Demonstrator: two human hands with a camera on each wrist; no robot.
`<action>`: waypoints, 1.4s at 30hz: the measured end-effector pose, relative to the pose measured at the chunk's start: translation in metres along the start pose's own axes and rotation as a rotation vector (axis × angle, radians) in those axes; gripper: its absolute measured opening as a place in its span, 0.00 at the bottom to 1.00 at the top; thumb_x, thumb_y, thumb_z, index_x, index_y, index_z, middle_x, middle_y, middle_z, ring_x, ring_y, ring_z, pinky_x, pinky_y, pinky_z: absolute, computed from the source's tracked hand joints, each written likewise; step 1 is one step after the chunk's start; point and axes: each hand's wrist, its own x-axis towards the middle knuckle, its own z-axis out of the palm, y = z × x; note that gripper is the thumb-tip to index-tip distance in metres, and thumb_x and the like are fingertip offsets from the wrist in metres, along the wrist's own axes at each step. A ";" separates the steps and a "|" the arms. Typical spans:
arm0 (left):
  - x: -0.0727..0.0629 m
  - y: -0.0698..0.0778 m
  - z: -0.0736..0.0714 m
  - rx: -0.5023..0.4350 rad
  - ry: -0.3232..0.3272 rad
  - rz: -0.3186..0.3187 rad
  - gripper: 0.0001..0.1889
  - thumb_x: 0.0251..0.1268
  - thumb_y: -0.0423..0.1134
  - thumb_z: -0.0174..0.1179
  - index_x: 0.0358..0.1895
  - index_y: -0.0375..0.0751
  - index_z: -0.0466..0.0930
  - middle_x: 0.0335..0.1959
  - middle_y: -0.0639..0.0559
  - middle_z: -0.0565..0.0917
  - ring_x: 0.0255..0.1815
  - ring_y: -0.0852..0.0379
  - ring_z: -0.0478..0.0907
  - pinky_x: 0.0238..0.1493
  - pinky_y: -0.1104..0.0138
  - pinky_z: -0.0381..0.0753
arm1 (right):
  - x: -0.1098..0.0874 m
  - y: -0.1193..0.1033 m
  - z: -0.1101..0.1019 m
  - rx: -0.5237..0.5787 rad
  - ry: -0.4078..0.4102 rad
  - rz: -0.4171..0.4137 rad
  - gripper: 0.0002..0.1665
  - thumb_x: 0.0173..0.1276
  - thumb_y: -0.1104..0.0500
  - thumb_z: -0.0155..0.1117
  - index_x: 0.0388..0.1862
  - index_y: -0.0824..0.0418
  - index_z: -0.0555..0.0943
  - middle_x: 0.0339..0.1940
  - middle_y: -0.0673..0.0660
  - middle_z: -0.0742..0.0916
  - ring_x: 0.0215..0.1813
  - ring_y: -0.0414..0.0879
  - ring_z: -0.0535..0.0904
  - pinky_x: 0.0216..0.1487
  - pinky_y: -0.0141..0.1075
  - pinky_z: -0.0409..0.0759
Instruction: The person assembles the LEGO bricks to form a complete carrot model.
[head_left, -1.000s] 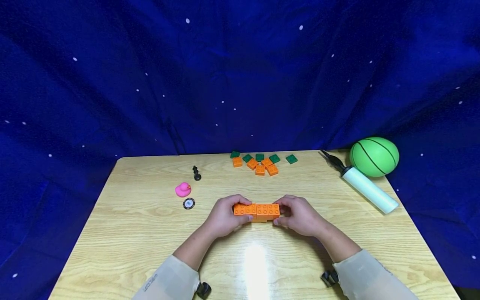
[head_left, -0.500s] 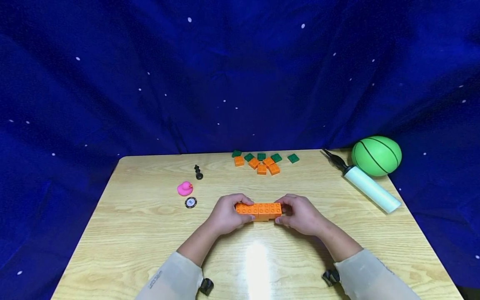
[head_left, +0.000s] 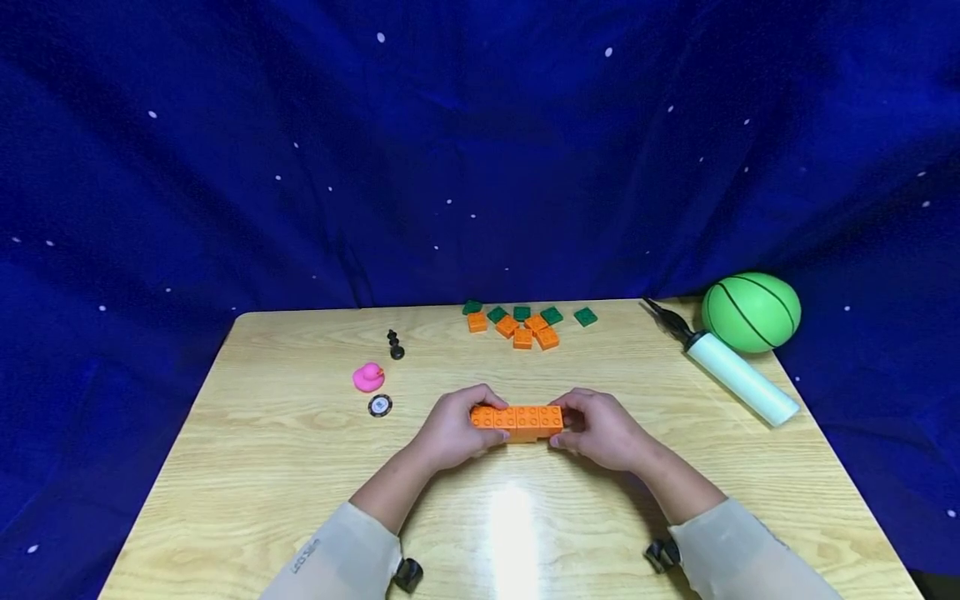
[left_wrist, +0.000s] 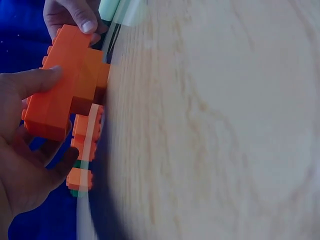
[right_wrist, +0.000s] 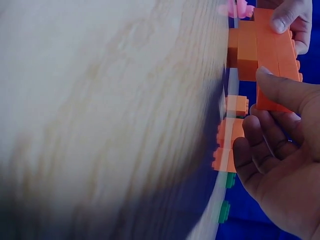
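So basically, both hands are on the orange build [head_left: 528, 414] in the middle of the table [head_left: 300, 483]. It's a long studded row on top, stepping down to shorter layers underneath. Left hand [head_left: 455, 427] grips the left end, thumb on the near side and fingers round the far side. Right hand [head_left: 602, 430] pinches the right end much the same way, with its other fingers loosely curled below. Can't really tell if the bottom layer touches the wood.

Straight beyond it, near the far edge, there's a scatter of loose orange bricks [head_left: 522, 339], with green bricks [head_left: 586, 317] mostly just behind and one off to the right. Over on the left sit a pink duck [head_left: 367, 378], a poker chip [head_left: 380, 406] on its near side, and a black chess piece [head_left: 396, 345] lying a bit farther back. Far right: a green ball [head_left: 752, 312] with a pump [head_left: 741, 377] lying at an angle just beside it. Blue curtain [head_left: 480, 150] behind everything.
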 end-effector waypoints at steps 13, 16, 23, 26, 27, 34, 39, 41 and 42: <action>0.000 -0.008 -0.001 -0.051 -0.048 0.025 0.20 0.58 0.45 0.79 0.52 0.60 0.83 0.52 0.65 0.83 0.52 0.60 0.79 0.59 0.59 0.78 | -0.001 0.003 0.000 0.002 0.009 -0.006 0.22 0.59 0.61 0.82 0.52 0.58 0.86 0.42 0.46 0.85 0.42 0.45 0.80 0.42 0.35 0.81; 0.002 -0.009 -0.003 -0.077 -0.056 0.027 0.20 0.59 0.50 0.78 0.53 0.58 0.84 0.51 0.64 0.84 0.51 0.59 0.80 0.59 0.58 0.78 | -0.002 0.004 0.000 0.005 0.007 -0.003 0.21 0.59 0.61 0.82 0.52 0.57 0.86 0.42 0.45 0.85 0.43 0.45 0.81 0.43 0.35 0.81; 0.010 -0.009 -0.007 -0.171 -0.037 0.040 0.20 0.70 0.51 0.69 0.56 0.41 0.84 0.47 0.58 0.86 0.51 0.57 0.82 0.55 0.59 0.81 | -0.001 0.004 0.001 0.005 0.004 -0.017 0.20 0.60 0.60 0.81 0.51 0.56 0.86 0.43 0.45 0.84 0.44 0.46 0.81 0.45 0.37 0.81; 0.016 -0.008 -0.010 -0.189 -0.001 0.042 0.18 0.74 0.49 0.65 0.56 0.39 0.84 0.45 0.57 0.87 0.48 0.56 0.83 0.54 0.60 0.82 | -0.002 0.004 0.001 0.001 0.008 -0.019 0.19 0.60 0.60 0.81 0.51 0.56 0.87 0.42 0.45 0.84 0.43 0.45 0.80 0.43 0.36 0.80; 0.018 -0.007 -0.011 -0.192 0.015 0.042 0.18 0.75 0.48 0.65 0.55 0.38 0.84 0.45 0.57 0.87 0.48 0.55 0.84 0.53 0.60 0.83 | -0.002 0.005 0.001 0.001 0.009 -0.018 0.19 0.60 0.60 0.81 0.51 0.56 0.87 0.42 0.45 0.84 0.42 0.46 0.79 0.42 0.36 0.80; 0.031 -0.010 -0.016 -0.199 0.111 0.029 0.12 0.75 0.40 0.64 0.52 0.37 0.85 0.44 0.53 0.86 0.47 0.54 0.83 0.54 0.57 0.83 | -0.003 0.004 0.001 0.008 0.010 -0.008 0.20 0.61 0.61 0.81 0.51 0.56 0.86 0.43 0.45 0.84 0.43 0.46 0.80 0.43 0.35 0.80; 0.041 -0.016 -0.020 -0.157 0.169 0.003 0.11 0.73 0.38 0.65 0.51 0.36 0.85 0.42 0.53 0.86 0.46 0.56 0.83 0.53 0.58 0.83 | -0.003 0.003 0.001 0.020 0.000 -0.012 0.20 0.61 0.61 0.81 0.52 0.57 0.86 0.43 0.46 0.84 0.43 0.46 0.81 0.43 0.36 0.81; 0.046 -0.016 -0.022 -0.149 0.187 0.000 0.11 0.72 0.37 0.66 0.50 0.35 0.85 0.41 0.52 0.87 0.45 0.55 0.83 0.52 0.58 0.83 | -0.003 0.003 0.001 0.021 -0.004 -0.011 0.20 0.61 0.61 0.80 0.52 0.57 0.86 0.43 0.46 0.85 0.44 0.46 0.81 0.44 0.37 0.82; 0.048 -0.016 -0.024 -0.150 0.193 -0.001 0.11 0.72 0.37 0.66 0.50 0.34 0.85 0.41 0.52 0.86 0.45 0.54 0.83 0.52 0.58 0.83 | -0.003 0.003 0.001 0.018 -0.004 -0.009 0.20 0.61 0.61 0.81 0.52 0.56 0.86 0.43 0.45 0.85 0.44 0.46 0.81 0.45 0.37 0.82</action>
